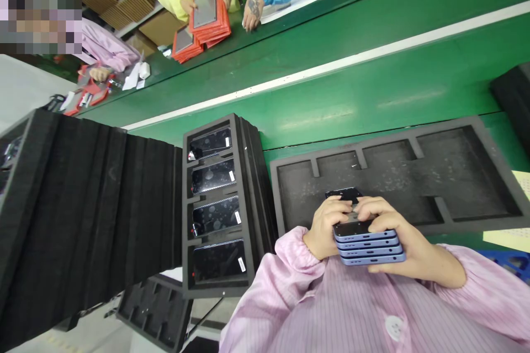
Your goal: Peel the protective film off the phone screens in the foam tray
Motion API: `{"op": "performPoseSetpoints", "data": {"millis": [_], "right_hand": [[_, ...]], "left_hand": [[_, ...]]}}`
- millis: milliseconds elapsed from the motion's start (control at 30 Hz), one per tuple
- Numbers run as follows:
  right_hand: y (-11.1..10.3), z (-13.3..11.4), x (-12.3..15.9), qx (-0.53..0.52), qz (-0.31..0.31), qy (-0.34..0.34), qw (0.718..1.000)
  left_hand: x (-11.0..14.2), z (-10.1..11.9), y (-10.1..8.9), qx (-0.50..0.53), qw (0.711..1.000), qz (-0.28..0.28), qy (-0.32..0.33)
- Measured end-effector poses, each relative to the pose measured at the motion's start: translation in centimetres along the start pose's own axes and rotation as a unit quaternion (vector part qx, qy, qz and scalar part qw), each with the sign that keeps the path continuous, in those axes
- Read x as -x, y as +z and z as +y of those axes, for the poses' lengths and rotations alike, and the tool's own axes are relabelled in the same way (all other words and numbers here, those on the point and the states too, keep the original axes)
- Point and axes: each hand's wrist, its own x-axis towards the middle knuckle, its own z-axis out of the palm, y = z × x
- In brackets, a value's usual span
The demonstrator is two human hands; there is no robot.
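Close to my body, both hands grip a stack of smartphones with blue edges and black faces turned up. My left hand wraps the stack's left side, its fingers bent over the top. On the other side, my right hand has its fingers over the top phone and its palm along the right edge. The fingers cover the middle of the top phone. Just beyond them lies a black foam tray with bare compartments. To the left, another foam tray holds several dark phones with small white labels.
Stacked black foam trays rise at the left. Across the green bench, a co-worker in yellow handles red-sleeved items, and one in blue rests a hand near white paper. Yellow sheets lie at the right.
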Motion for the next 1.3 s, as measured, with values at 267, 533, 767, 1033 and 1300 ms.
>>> {"op": "performPoseSetpoints", "data": {"millis": [267, 533, 767, 1033, 1300], "right_hand": [[-0.1, 0.1, 0.3, -0.012, 0.000, 0.015, 1.000], [-0.3, 0.0, 0.1, 0.018, -0.004, 0.016, 1.000], [-0.5, -0.1, 0.1, 0.015, 0.003, 0.029, 0.999], [-0.9, -0.1, -0.1, 0.082, 0.015, 0.010, 0.996], [-0.8, -0.9, 3.9, 0.261, 0.098, 0.032, 0.960]], "left_hand": [[-0.1, 0.1, 0.2, -0.012, 1.000, 0.010, -0.001], [0.1, -0.3, 0.4, -0.026, 1.000, 0.003, 0.005], [0.5, -0.5, 0.7, -0.009, 1.000, -0.009, -0.005], [-0.1, -1.1, -0.7, -0.071, 0.994, -0.087, -0.005], [-6.8, 0.6, -2.7, -0.253, 0.913, -0.309, 0.084]]}}
